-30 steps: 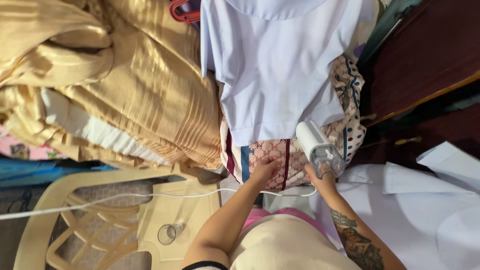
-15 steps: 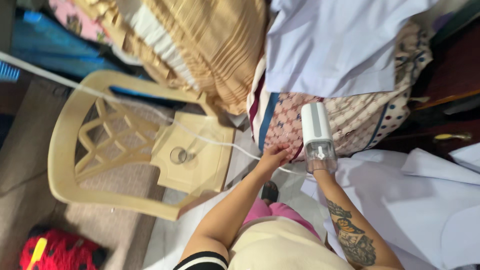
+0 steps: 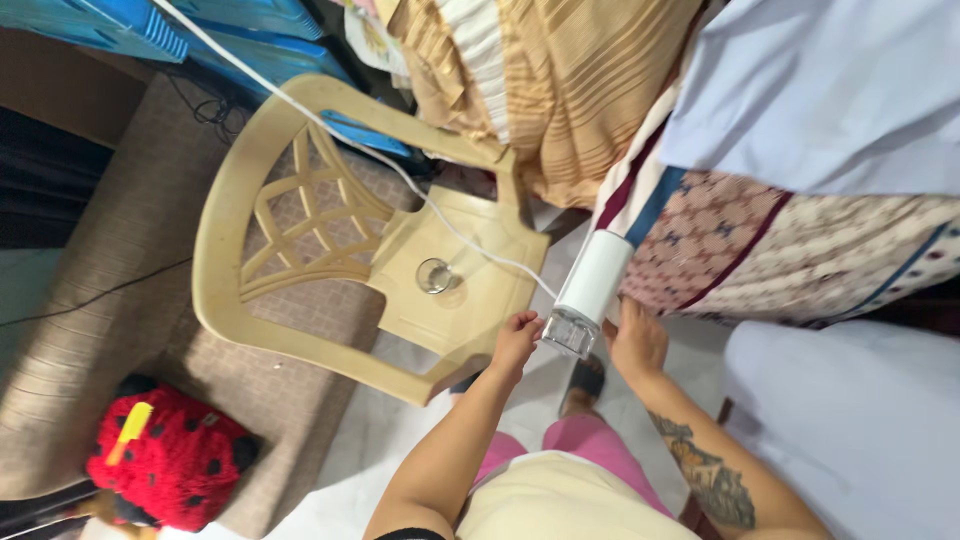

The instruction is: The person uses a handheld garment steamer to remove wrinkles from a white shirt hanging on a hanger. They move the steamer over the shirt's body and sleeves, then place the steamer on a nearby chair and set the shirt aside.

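Swung lower beside the chair [image 3: 330,240], steamer [image 3: 592,290] with clear tank [image 3: 568,332], contents unclear, pinched at its base by left hand [image 3: 515,338], right hand [image 3: 636,340] gripping alongside.

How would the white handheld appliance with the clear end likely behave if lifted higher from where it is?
The white appliance looks rigid, with a smooth plastic body that could be a bit slippery. Its white cord trails across the beige plastic chair, so lifting would probably tug or drag it. The left hand and right hand both meet its clear end, hinting it is somewhat end-heavy.
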